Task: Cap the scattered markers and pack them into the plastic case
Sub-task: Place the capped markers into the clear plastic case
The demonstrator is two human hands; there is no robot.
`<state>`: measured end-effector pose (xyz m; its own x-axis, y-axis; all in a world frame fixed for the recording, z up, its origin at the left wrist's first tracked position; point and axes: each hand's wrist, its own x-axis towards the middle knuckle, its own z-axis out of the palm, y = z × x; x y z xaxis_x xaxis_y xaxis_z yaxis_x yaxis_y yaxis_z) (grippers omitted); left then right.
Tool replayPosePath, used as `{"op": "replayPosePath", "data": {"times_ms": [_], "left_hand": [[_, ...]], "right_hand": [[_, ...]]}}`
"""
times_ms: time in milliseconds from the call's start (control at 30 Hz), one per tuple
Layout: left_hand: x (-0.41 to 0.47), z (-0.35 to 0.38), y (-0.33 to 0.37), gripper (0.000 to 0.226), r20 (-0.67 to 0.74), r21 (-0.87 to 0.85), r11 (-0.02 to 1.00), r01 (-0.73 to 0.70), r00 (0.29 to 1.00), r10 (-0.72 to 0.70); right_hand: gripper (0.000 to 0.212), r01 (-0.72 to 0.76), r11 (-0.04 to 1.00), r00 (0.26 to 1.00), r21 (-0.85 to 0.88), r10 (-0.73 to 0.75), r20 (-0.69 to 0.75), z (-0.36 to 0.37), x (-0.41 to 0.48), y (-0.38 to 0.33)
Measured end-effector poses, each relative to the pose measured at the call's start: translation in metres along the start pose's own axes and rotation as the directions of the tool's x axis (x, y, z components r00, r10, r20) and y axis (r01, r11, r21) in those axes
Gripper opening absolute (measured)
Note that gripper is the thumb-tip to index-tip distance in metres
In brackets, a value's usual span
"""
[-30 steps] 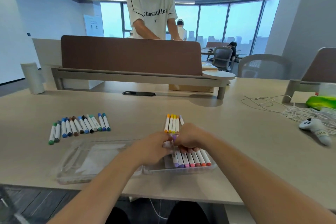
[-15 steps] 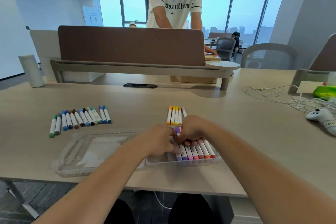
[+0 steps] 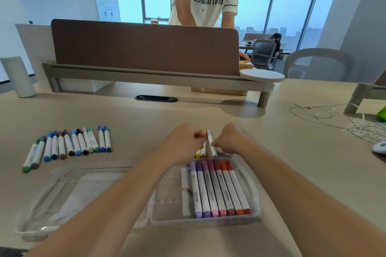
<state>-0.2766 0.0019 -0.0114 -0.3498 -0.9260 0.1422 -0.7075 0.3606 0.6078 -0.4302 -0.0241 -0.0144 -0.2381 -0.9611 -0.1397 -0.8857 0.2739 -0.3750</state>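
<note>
The clear plastic case (image 3: 167, 206) lies open near the table's front edge. Several capped markers (image 3: 219, 190), purple through pink to red, fill its right side. Just beyond the case lies a small bunch of yellow and orange markers (image 3: 200, 154), along with a lavender-capped marker (image 3: 210, 144). My left hand (image 3: 183, 142) curls its fingers over the bunch's far ends. My right hand (image 3: 227, 139) pinches the lavender-capped marker from the right. Both hands hide most of the bunch.
The case's clear lid (image 3: 73, 194) lies open to the left. A row of blue, green and brown markers (image 3: 69, 146) sits at the left. White cables (image 3: 334, 119) and a white controller (image 3: 380, 147) lie at the right. A person stands behind the brown divider (image 3: 144, 48).
Both hands have left the markers in the case and moved away from me to the bunch just beyond it. The packed row now shows in full.
</note>
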Motion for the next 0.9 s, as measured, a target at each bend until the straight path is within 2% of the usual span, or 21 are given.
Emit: {"op": "replayPosePath", "data": {"times_ms": [133,267,467,633,733,900], "left_hand": [[0.013,0.006,-0.003,0.021,-0.023,-0.054,0.998,-0.013,1.000,0.012],[0.015,0.007,-0.004,0.022,-0.026,-0.058,0.998,-0.013,1.000,0.011],[0.004,-0.001,-0.013,0.020,-0.078,-0.078,0.995,0.055,0.995,-0.061],[-0.021,-0.012,-0.019,0.017,-0.118,-0.054,0.993,0.104,0.987,-0.109],[-0.042,-0.016,-0.020,0.017,-0.112,-0.034,0.993,0.109,0.987,-0.113],[-0.072,-0.018,-0.020,0.038,0.010,0.066,0.994,0.091,0.996,-0.092]], "right_hand": [[0.038,0.020,0.999,1.000,-0.044,-0.021,-0.016,0.008,0.013,-0.005],[0.036,0.043,0.989,0.998,-0.143,-0.035,0.061,0.008,0.014,-0.011],[0.023,0.036,0.999,0.999,-0.033,-0.036,0.015,-0.005,0.002,-0.016],[0.030,0.156,0.988,0.966,-0.007,-0.151,0.210,-0.017,-0.051,-0.038],[0.036,0.176,0.984,0.933,-0.031,-0.156,0.323,-0.009,-0.078,-0.042],[0.036,0.160,0.987,0.908,-0.015,-0.141,0.395,0.005,-0.102,-0.041]]}}
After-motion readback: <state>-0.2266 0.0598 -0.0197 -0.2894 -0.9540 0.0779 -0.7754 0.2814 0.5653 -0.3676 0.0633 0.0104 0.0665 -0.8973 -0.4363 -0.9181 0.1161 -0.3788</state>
